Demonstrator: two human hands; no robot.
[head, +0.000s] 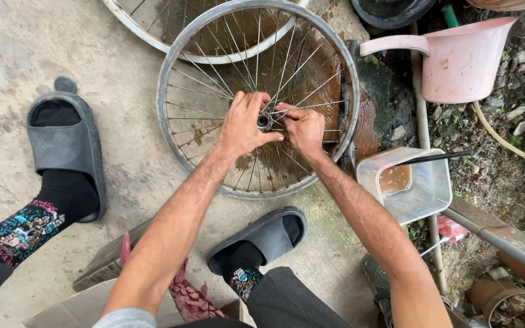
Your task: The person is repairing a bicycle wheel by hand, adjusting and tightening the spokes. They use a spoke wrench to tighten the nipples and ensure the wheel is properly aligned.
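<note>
Right at the middle of the wheel [256, 100] sits the hub [264, 121], and both hands meet on it — the wheel lies flat on the concrete floor [37, 54], so the hub's axle points straight up toward the camera. The left hand [242, 126] comes in from the left side, its fingers [254, 99] curled over the hub's top and the thumb hooked under toward the right. The right hand [303, 129] comes from the right, its fingers [284, 109] pinched on something small just beside the hub — what it is I cannot tell. Both hands touch the hub area about equally; neither is nearer. A second rim [153, 30] lies partly under the wheel at the top, and a clear plastic tub [423, 194] stands apart to the right.
</note>
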